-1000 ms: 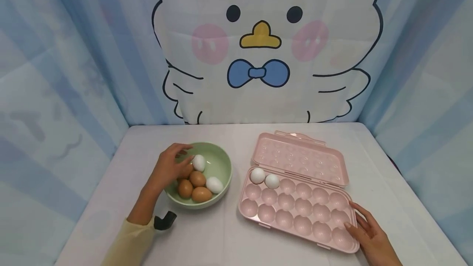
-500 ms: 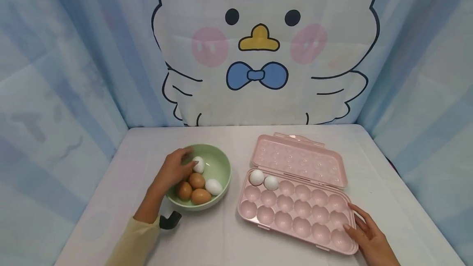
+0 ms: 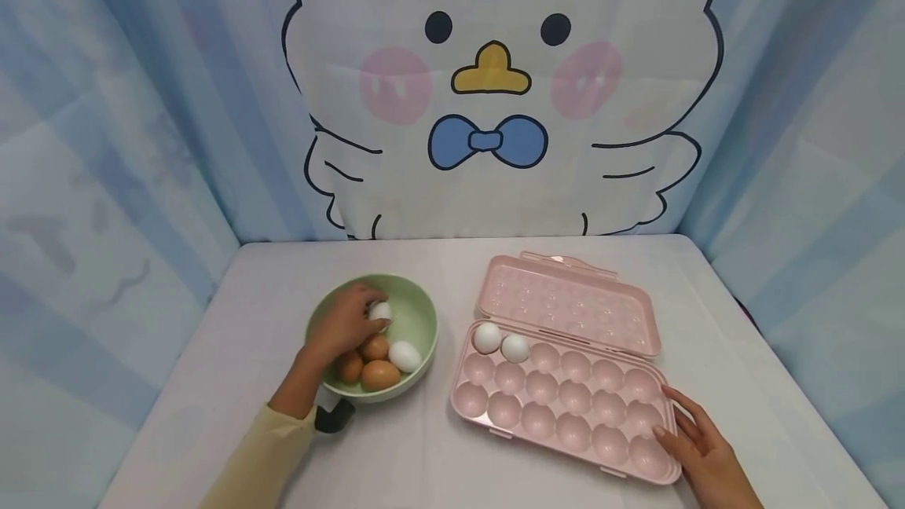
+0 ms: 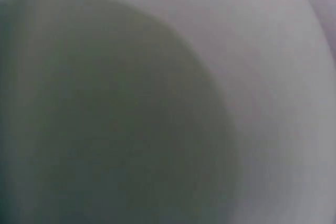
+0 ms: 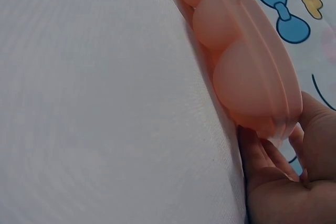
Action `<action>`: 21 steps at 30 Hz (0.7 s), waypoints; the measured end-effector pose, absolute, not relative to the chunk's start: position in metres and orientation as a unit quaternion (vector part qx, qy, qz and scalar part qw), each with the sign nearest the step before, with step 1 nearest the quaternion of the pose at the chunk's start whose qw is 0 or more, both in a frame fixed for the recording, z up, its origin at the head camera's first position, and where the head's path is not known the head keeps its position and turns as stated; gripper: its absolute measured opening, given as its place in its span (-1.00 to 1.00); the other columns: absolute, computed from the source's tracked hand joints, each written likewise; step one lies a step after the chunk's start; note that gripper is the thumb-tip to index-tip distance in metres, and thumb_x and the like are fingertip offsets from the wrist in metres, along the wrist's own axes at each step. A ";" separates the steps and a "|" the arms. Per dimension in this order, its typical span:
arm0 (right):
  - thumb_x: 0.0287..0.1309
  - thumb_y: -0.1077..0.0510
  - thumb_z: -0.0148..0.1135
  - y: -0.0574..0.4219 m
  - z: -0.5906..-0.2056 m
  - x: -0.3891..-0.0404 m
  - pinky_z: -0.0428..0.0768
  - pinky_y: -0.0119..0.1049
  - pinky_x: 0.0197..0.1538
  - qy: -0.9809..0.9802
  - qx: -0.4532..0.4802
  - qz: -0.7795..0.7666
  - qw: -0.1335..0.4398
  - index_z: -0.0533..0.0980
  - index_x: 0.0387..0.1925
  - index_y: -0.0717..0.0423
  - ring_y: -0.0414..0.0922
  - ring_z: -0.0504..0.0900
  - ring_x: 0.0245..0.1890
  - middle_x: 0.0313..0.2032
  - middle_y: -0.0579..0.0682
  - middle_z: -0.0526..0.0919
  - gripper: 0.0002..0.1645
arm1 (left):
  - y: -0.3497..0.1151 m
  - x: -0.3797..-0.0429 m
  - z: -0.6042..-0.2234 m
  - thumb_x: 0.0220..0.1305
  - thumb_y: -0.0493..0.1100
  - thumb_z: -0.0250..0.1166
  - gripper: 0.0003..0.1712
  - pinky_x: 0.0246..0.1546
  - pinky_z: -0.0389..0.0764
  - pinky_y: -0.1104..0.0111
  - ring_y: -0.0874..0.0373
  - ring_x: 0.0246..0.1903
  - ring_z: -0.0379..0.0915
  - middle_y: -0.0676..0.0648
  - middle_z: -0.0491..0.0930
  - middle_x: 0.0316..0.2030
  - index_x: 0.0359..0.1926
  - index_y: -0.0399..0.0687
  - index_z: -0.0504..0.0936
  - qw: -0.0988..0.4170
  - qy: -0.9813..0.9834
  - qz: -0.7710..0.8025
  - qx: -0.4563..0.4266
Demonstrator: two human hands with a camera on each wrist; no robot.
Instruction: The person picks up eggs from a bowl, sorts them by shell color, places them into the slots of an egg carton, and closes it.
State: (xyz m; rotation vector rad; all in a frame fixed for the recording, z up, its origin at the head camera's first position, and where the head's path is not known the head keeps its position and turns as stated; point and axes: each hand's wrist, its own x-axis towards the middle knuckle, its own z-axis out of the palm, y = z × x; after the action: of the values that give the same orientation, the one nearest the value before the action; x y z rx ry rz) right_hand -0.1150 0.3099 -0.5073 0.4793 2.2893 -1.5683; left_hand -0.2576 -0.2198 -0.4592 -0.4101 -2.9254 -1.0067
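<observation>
My left hand (image 3: pixel 345 324) reaches into a green bowl (image 3: pixel 419 319), its thumb and fingers around a white egg (image 3: pixel 380 314) near the far side. Beside that hand in the bowl lie several brown eggs (image 3: pixel 380 376) and another white egg (image 3: pixel 405 357). At the right, my right hand (image 3: pixel 707 454) grips the end of a pink egg box (image 3: pixel 574 397), thumb over the rim and fingers along the side. The right wrist view shows this box (image 5: pixel 252 77) held between thumb and fingers. Two white eggs (image 3: pixel 488 338) sit in its back-row hollows at the left end. The left wrist view is blurred.
The box's pink lid (image 3: pixel 566 303) lies folded back behind it. A black wrist-worn piece (image 3: pixel 335 416) juts from the left sleeve beside the bowl. White cloth (image 3: pixel 396 462) covers the table, and a curtain printed with a cartoon bird (image 3: pixel 495 195) hangs behind.
My left hand has moved right and deeper into the bowl, and its fingers have come around the white egg. The right hand keeps its hold on the box.
</observation>
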 end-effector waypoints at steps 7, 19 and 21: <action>0.33 -0.27 0.33 0.309 -0.506 -0.115 0.46 -0.66 -0.02 0.799 0.164 -0.557 0.158 -0.14 0.67 -0.14 0.23 -0.05 0.55 0.61 0.25 -0.14 0.16 | -0.216 -0.257 -0.461 0.17 -0.35 0.52 -0.58 0.01 0.59 -0.01 -0.11 -0.05 0.56 -0.22 0.65 -0.01 0.07 -0.28 0.68 -0.005 -0.932 -0.332 -0.146; 0.39 -0.20 0.31 0.308 -0.506 -0.115 0.43 -0.71 -0.05 0.800 0.158 -0.558 0.152 -0.14 0.66 -0.08 0.24 -0.05 0.55 0.61 0.26 -0.13 0.11 | -0.216 -0.254 -0.460 0.15 -0.42 0.51 -0.51 0.10 0.58 -0.05 -0.23 0.05 0.57 -0.31 0.65 0.07 0.13 -0.40 0.65 -0.005 -0.927 -0.347 -0.145; 0.39 -0.20 0.31 0.308 -0.505 -0.115 0.43 -0.70 -0.06 0.800 0.158 -0.559 0.153 -0.14 0.66 -0.07 0.24 -0.05 0.55 0.61 0.27 -0.13 0.11 | -0.217 -0.253 -0.460 0.15 -0.41 0.52 -0.50 0.11 0.58 -0.05 -0.22 0.07 0.56 -0.30 0.64 0.09 0.14 -0.38 0.66 -0.002 -0.927 -0.350 -0.138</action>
State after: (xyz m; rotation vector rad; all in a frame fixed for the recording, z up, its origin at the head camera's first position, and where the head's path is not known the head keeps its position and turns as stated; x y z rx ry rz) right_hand -0.1151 0.3076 -0.5054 0.4522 2.2948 -1.6026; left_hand -0.2532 -0.2167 -0.4597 -0.4340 -2.9151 -1.0995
